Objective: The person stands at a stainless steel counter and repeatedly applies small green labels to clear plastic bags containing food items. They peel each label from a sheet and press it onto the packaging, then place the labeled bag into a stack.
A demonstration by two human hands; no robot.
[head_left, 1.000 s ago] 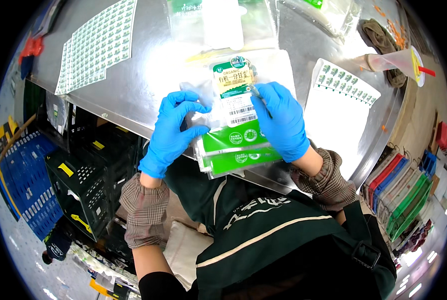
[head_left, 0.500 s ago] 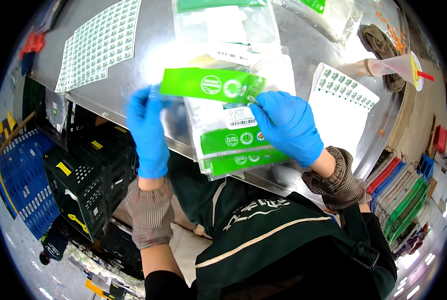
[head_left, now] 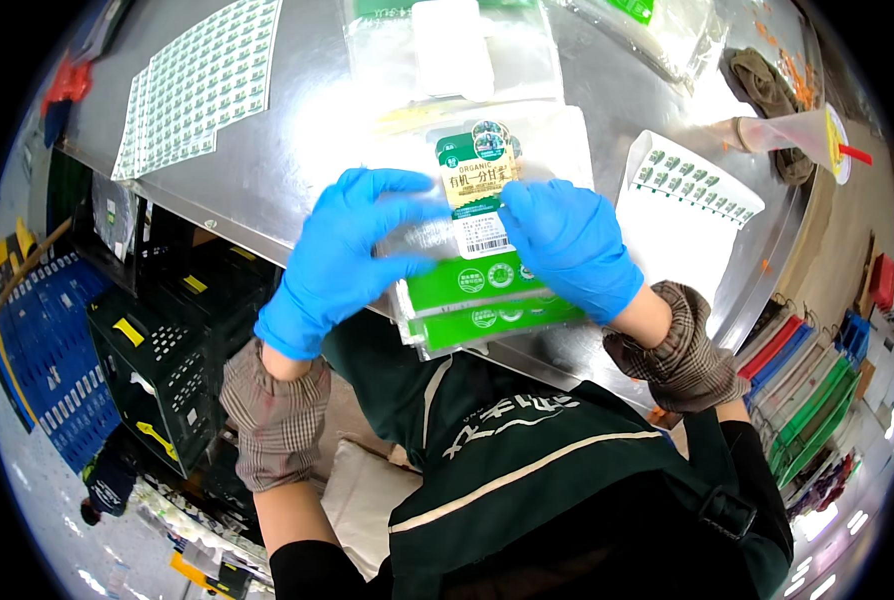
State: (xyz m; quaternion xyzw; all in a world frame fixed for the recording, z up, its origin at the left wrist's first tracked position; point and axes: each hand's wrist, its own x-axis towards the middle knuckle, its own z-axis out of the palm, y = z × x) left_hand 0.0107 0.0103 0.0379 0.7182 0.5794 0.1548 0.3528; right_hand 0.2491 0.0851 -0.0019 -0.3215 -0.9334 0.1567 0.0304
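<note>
The blue-gloved left hand (head_left: pixel 345 252), fingers spread apart, is over the left side of stacked clear plastic bags (head_left: pixel 467 283) at the near edge of the worktop (head_left: pixel 312 120); the right hand (head_left: pixel 577 250) has its fingers drawn together beside the top bag's label (head_left: pixel 479 207), their tips too blurred to show any grip
</note>
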